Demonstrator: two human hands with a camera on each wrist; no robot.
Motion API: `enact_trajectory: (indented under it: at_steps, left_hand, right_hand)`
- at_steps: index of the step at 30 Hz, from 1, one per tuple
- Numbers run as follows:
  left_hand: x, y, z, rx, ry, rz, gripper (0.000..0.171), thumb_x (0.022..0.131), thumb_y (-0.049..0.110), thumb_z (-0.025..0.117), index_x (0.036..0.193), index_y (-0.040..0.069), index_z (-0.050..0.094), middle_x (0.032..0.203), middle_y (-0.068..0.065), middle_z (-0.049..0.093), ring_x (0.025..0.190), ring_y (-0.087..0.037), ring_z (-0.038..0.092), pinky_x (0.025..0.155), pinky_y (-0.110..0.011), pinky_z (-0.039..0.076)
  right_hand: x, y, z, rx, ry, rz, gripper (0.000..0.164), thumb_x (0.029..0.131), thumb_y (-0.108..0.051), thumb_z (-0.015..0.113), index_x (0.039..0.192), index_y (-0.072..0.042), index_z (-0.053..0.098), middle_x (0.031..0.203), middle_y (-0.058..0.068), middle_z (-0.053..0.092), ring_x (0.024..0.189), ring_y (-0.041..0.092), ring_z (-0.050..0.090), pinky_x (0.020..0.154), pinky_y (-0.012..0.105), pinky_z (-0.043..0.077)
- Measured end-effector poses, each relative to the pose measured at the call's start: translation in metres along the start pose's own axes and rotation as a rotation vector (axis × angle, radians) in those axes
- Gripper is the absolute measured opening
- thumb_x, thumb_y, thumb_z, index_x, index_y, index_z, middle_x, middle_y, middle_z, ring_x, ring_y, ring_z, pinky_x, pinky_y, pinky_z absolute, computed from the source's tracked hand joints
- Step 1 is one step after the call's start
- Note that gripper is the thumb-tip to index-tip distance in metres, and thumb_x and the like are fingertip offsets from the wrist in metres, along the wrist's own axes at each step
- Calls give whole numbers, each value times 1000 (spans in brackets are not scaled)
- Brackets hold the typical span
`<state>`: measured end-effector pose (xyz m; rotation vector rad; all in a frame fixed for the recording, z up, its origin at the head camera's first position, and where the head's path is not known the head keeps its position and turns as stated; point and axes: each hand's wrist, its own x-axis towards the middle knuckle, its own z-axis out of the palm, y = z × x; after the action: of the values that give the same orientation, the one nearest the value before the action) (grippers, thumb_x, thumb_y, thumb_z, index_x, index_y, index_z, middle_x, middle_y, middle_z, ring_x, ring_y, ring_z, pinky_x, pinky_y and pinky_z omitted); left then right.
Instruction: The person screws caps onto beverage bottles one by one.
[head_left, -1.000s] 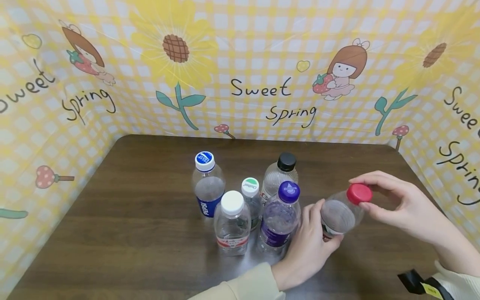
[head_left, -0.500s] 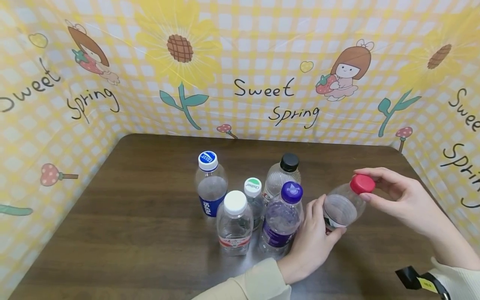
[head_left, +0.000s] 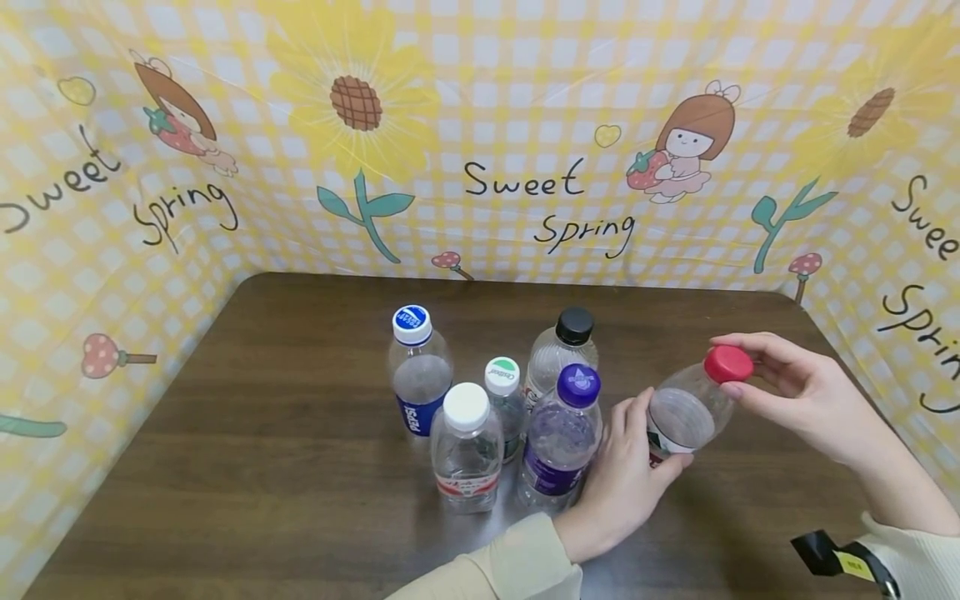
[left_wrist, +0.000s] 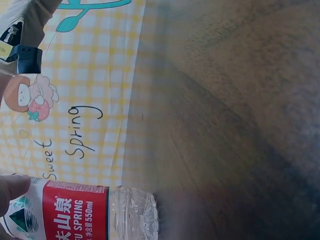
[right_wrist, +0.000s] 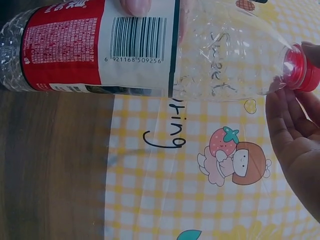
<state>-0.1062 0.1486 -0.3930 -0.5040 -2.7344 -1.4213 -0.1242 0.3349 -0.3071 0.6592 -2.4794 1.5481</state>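
A clear plastic water bottle (head_left: 681,421) with a red and white label leans to the right in the head view. My left hand (head_left: 626,479) grips it round the body. At its top, the thumb and fingers of my right hand (head_left: 806,400) pinch the red cap (head_left: 729,364). The right wrist view shows that cap (right_wrist: 301,67) on the bottle's neck and a barcode on the label (right_wrist: 137,40). In the left wrist view the bottle's clear base (left_wrist: 135,214) points toward the table; whether it touches is unclear.
Left of my left hand several capped bottles stand upright close together: purple-capped (head_left: 558,450), white-capped (head_left: 467,458), a small green-and-white-capped one (head_left: 504,408), black-capped (head_left: 562,358) and a Pepsi bottle (head_left: 420,379). Checked yellow cloth (head_left: 517,100) walls the brown table (head_left: 262,433).
The red cap and my right hand have shifted slightly up and to the right, with the bottle. Both hands keep their hold. The standing bottles have stayed put; the head view has shifted a little.
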Motion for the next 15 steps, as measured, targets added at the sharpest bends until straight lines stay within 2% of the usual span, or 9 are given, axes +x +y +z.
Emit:
enact_trajectory:
  at_steps: [6,10,12,15]
  left_hand:
    - [-4,2,0,-16,-52,-100,88,82,40,73,151,18,23,148,-3,34,136,-20,40,111,-37,40]
    - [-15,7,-2,17,-55,-91,97,79,45,74,152,15,17,154,-7,23,140,-25,33,111,-39,40]
    - [-25,11,-4,42,-70,-40,101,78,47,74,153,14,13,155,-8,19,140,-27,32,107,-38,44]
    - [-44,16,-10,111,-122,86,101,80,52,69,153,14,12,154,-8,19,137,-27,35,98,-32,50]
  right_hand:
    - [0,3,1,-6,-5,12,56,79,22,59,130,0,53,122,-14,63,109,-5,60,84,5,48]
    - [-1,4,2,-33,-2,2,55,80,21,58,131,1,52,124,-14,62,110,-5,59,85,5,48]
    - [-2,4,1,-54,-1,-4,52,83,19,56,131,-2,53,123,-15,62,107,-5,60,82,5,48]
    - [-2,6,-1,-74,-8,-39,43,92,9,49,133,-4,52,126,-15,62,107,-5,59,84,6,46]
